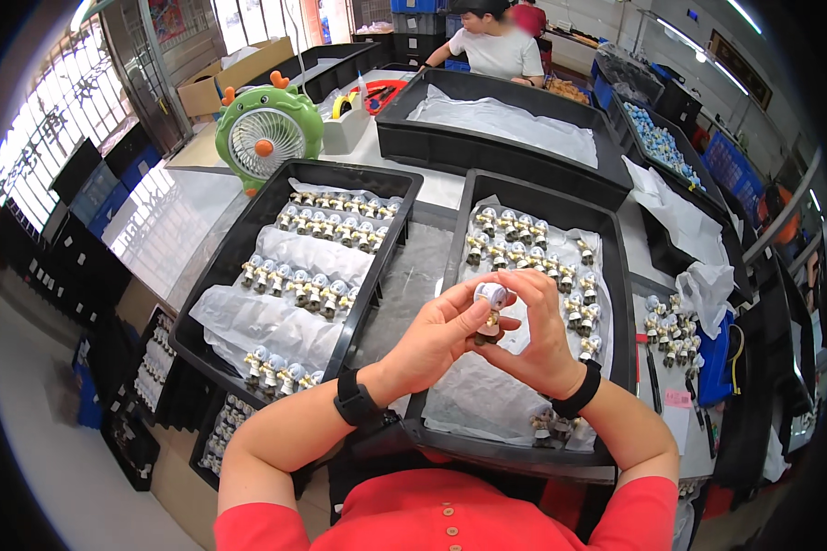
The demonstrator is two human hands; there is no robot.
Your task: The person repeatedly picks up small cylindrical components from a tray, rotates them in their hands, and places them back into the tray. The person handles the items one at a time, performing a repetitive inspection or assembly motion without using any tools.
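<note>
Between my two hands, over the right-hand black tray (pixel 618 275), is a small figurine (pixel 489 296) with a pale grey-blue head and a dark base. My left hand (pixel 436 338) pinches it between thumb and fingers. From the other side my right hand (pixel 544 335) curls round it, its fingertips at the head and base. Similar figurines (pixel 515 230) stand in rows on white liner sheet in that tray, with several more at its near right corner (pixel 560 427). The left-hand black tray (pixel 402 188) holds further rows of figurines (pixel 308 289) between folds of white sheet.
A green cartoon-shaped fan (pixel 265 138) stands behind the left tray. A large black tray (pixel 390 138) with white sheet lies at the back, near a person in white (pixel 496 55). Loose figurines (pixel 671 331), a pen (pixel 653 378) and a blue container (pixel 719 363) are at the right.
</note>
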